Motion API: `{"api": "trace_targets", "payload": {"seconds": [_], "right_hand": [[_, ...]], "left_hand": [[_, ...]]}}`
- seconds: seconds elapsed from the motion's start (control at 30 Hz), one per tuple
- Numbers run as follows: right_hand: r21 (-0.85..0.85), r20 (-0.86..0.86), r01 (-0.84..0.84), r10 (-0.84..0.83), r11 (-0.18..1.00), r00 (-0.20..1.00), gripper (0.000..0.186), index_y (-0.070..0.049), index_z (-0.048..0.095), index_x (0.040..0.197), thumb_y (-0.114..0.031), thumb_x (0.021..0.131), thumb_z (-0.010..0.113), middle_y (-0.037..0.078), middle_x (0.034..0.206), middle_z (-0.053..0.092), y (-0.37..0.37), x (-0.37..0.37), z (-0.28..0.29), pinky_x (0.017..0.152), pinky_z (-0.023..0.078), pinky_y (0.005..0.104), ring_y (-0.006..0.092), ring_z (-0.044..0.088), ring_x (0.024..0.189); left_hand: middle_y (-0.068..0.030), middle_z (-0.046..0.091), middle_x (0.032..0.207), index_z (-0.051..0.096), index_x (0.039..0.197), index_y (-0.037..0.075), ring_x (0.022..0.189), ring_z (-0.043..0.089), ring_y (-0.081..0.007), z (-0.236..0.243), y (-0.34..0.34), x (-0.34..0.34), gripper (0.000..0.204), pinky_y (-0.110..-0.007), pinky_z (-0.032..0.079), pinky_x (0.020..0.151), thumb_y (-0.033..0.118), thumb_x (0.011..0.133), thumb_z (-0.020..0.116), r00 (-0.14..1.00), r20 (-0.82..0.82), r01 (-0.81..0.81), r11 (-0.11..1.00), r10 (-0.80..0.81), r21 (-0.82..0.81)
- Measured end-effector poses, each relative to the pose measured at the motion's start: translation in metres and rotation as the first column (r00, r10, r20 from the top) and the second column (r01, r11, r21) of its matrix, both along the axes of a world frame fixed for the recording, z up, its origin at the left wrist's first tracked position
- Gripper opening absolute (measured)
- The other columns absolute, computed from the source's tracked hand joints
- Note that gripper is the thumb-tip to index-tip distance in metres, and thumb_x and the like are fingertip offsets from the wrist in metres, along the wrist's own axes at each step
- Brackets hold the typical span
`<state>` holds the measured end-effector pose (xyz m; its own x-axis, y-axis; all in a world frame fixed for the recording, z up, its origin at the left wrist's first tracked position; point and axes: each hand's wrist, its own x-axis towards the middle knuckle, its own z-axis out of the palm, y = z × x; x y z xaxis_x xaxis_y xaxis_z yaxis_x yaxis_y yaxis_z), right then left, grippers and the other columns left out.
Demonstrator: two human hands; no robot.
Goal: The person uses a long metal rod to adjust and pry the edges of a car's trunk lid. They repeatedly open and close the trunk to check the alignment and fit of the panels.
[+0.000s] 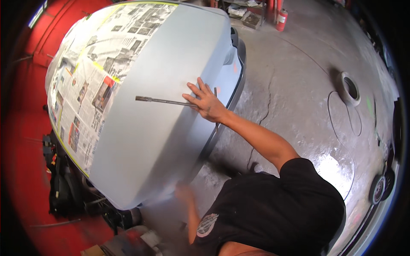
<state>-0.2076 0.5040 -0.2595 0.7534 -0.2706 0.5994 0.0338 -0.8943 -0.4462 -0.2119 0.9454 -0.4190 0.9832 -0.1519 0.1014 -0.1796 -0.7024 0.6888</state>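
Observation:
A car body with smooth grey paint or primer (145, 123) fills the middle left. My right hand (207, 104) rests over its edge, fingers spread, with a dark T-handle wrench (164, 101) caught in the palm. The wrench's shaft points left across the grey panel, and its crossbar shows on either side of the hand. Lower down, my left hand (184, 193) is near the body's lower corner. It is smeared by motion, so its fingers and anything in them cannot be made out.
Newspaper sheets (89, 85) edged with yellow tape cover part of the car. A red fire extinguisher (282, 19) stands at the back. On the concrete floor to the right lie a pale ring-shaped object (348, 89), a thin cable (335, 132) and a wheel (377, 189).

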Motion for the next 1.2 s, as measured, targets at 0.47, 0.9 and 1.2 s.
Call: {"api": "trace_targets", "payload": {"seconds": [0.47, 0.9, 1.2], "right_hand": [[-0.089, 0.127, -0.043, 0.054, 0.995, 0.99, 0.045, -0.018, 0.055, 0.145, -0.018, 0.1, 0.06, 0.02, 0.158, 0.036, -0.01, 0.017, -0.019, 0.122, 0.018, 0.0547, 0.046, 0.021, 0.149], [-0.091, 0.077, -0.082, 0.089, 0.993, 0.993, 0.042, -0.018, 0.052, 0.146, -0.024, 0.105, 0.051, 0.019, 0.159, 0.033, 0.012, 0.02, -0.011, 0.121, 0.016, 0.0557, 0.0506, 0.016, 0.149], [-0.156, 0.138, -0.076, 0.098, 0.985, 0.986, 0.045, -0.015, 0.051, 0.147, -0.02, 0.103, 0.052, 0.02, 0.158, 0.036, -0.004, 0.019, -0.011, 0.124, 0.009, 0.0534, 0.0428, 0.02, 0.15]], "left_hand": [[-0.0255, 0.048, 0.144, 0.042, 0.14, -0.011, 0.129, 0.051, -0.0342, 0.134, 0.156, 0.086, 0.057, -0.04, 0.036, 0.111, 0.029, 0.101, 0.054, 0.638, 0.235, -0.593, 0.663, 0.733, -0.457], [-0.0228, 0.035, 0.157, 0.027, 0.154, -0.006, 0.142, 0.039, -0.0316, 0.09, 0.168, 0.11, 0.074, -0.037, 0.032, 0.115, 0.04, 0.102, 0.054, 0.754, -0.105, -0.463, 0.412, 0.648, -0.785], [-0.0245, 0.022, 0.163, 0.013, 0.157, -0.005, 0.151, 0.022, -0.0355, 0.105, 0.155, 0.163, 0.091, -0.04, 0.02, 0.122, 0.048, 0.098, 0.059, 0.779, -0.08, -0.47, 0.495, 0.622, -0.731]]}}
